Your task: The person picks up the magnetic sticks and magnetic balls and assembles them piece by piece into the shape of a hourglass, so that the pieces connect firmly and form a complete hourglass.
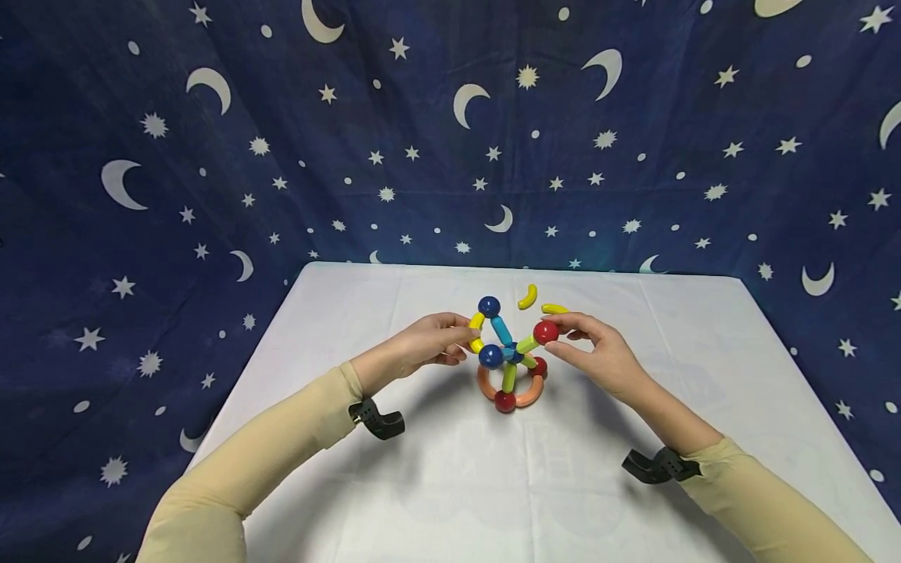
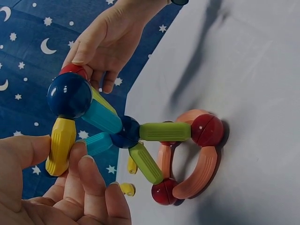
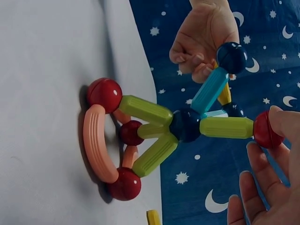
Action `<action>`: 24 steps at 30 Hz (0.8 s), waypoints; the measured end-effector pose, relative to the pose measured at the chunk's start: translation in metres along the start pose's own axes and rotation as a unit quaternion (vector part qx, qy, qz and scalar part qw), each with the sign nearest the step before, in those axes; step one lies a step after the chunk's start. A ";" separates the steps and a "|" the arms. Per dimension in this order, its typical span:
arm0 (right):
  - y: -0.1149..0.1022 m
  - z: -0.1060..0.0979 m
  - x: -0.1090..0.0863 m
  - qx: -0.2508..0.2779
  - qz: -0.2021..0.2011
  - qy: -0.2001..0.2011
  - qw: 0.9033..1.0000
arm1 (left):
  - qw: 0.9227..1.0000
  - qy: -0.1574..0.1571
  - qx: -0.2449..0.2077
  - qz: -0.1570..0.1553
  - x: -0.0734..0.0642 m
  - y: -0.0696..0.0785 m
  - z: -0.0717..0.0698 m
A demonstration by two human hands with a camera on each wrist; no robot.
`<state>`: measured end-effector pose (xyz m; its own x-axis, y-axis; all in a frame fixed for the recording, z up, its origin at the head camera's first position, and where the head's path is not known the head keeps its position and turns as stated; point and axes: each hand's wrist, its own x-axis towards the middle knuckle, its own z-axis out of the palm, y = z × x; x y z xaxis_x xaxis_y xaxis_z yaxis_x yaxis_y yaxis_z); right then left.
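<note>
A model of magnetic balls and rods stands on the table. Its base is a ring of orange curved rods (image 3: 96, 140) and red balls (image 3: 104, 95). Light-green rods (image 2: 165, 131) rise from the ring to a central dark blue ball (image 3: 185, 125). Two light-blue rods (image 3: 210, 89) lead up from it to two more dark blue balls (image 1: 489, 306). Between those outer balls sits a yellow curved rod (image 2: 61, 146), pinched by my left hand (image 1: 436, 342). On the other side, my right hand (image 1: 601, 356) pinches a red ball (image 1: 545, 332) at the end of another green rod (image 3: 227, 127).
Two loose yellow curved rods lie behind the model: one yellow rod (image 1: 528, 297) farther back, another yellow rod (image 1: 554, 308) near my right fingers. A white cloth covers the table (image 1: 436, 485). A dark blue curtain (image 1: 422, 156) with moons and stars hangs behind it.
</note>
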<state>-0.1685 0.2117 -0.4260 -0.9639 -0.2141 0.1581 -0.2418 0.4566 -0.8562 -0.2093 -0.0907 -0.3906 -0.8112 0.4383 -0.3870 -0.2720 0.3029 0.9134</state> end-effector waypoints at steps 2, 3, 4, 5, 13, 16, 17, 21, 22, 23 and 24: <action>-0.002 0.002 0.001 0.001 0.004 -0.002 1.000 | 1.000 0.000 -0.001 0.001 0.000 0.001 0.000; -0.003 0.002 0.001 0.003 0.002 -0.003 1.000 | 1.000 0.000 -0.001 0.002 0.000 0.001 0.001; -0.003 0.003 0.002 0.004 -0.001 -0.003 1.000 | 1.000 0.000 -0.001 0.002 0.000 0.002 0.001; -0.003 0.003 0.002 0.006 -0.004 -0.003 1.000 | 1.000 -0.001 -0.002 0.003 0.001 0.002 0.001; -0.003 0.006 0.004 0.017 -0.018 -0.002 1.000 | 1.000 0.001 -0.008 0.005 0.003 0.000 0.002; -0.003 0.005 0.003 0.018 -0.021 -0.002 1.000 | 1.000 0.004 -0.004 0.005 0.003 0.000 0.002; -0.003 0.005 0.003 0.019 -0.021 -0.002 1.000 | 1.000 0.004 -0.004 0.006 0.003 0.000 0.003; -0.002 0.005 0.003 0.021 -0.024 0.000 0.999 | 1.000 0.007 -0.002 0.009 0.005 0.001 0.003; -0.002 0.005 0.003 0.020 -0.024 0.000 1.000 | 1.000 0.008 -0.003 0.009 0.006 0.001 0.003; -0.002 0.005 0.003 0.022 -0.023 0.000 0.999 | 1.000 0.009 -0.004 0.009 0.006 0.002 0.004; -0.002 0.005 0.003 0.021 -0.023 0.000 1.000 | 1.000 0.010 -0.005 0.009 0.007 0.002 0.004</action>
<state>-0.1702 0.2053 -0.4262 -0.9519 -0.2345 0.1971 -0.2807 0.4099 -0.8679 -0.2130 -0.0839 -0.3920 -0.8265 0.4256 -0.3684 -0.2626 0.2873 0.9211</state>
